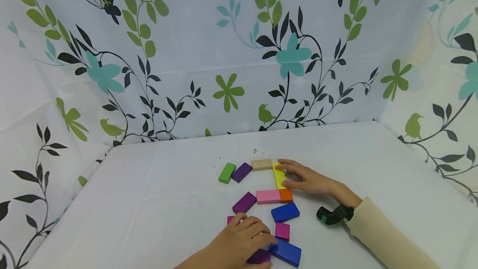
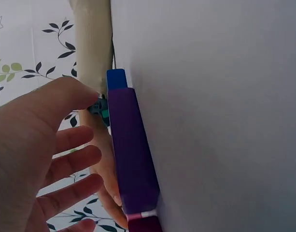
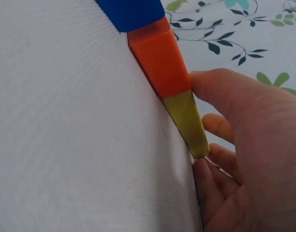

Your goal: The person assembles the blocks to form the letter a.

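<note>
Small coloured blocks lie flat on the white table in a winding outline. My right hand (image 1: 308, 179) is at the yellow block (image 1: 279, 177), fingertips at its far end and thumb by its near end, beside the orange block (image 1: 286, 195). In the right wrist view the yellow block (image 3: 187, 123) runs between thumb and fingers. Over the near blocks, my left hand (image 1: 244, 238) has its fingers loosely bent, partly hiding a purple block (image 1: 259, 256) and a magenta one. In the left wrist view, its thumb is beside the purple block (image 2: 132, 150), with nothing between the fingers.
Beyond the hands are a green block (image 1: 227, 173), a purple block (image 1: 242, 172) and a tan block (image 1: 261, 165). A pink block (image 1: 268, 196) touches the orange one. Blue blocks (image 1: 285, 212) and a magenta block (image 1: 282, 231) lie nearer. Patterned cloth (image 1: 179, 53) encloses the table.
</note>
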Tool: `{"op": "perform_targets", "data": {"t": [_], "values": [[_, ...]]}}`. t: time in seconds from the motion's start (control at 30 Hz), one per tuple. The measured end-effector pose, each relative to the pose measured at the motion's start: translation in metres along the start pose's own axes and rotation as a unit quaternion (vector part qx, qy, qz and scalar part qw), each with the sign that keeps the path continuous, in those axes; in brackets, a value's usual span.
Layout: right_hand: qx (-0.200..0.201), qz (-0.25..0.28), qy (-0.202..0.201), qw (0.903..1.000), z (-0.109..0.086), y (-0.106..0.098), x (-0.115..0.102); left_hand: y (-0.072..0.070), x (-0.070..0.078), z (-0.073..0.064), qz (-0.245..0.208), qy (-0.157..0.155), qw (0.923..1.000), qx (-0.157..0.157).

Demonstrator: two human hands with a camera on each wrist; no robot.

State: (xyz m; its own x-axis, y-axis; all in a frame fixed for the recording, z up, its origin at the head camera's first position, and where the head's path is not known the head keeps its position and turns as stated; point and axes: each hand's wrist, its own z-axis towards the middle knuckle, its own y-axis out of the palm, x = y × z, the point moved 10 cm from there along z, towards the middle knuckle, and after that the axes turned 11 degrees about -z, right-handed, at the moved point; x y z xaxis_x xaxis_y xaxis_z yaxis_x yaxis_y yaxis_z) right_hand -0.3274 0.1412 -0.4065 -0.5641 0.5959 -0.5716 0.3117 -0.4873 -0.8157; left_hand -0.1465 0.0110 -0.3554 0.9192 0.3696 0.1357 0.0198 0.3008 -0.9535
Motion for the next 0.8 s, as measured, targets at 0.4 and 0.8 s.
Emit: {"op": "perform_targets", "data": {"t": [0.4, 0.8], "values": [[-0.001, 0.001, 0.002, 1.0000, 0.000, 0.001, 0.000, 0.026, 0.000, 0.020, 0.003, -0.008, 0.9971, -0.076], [0.000, 0.000, 0.005, 1.0000, -0.001, 0.000, 0.001, 0.026, 0.006, 0.031, 0.005, -0.004, 0.9976, -0.069]]}}
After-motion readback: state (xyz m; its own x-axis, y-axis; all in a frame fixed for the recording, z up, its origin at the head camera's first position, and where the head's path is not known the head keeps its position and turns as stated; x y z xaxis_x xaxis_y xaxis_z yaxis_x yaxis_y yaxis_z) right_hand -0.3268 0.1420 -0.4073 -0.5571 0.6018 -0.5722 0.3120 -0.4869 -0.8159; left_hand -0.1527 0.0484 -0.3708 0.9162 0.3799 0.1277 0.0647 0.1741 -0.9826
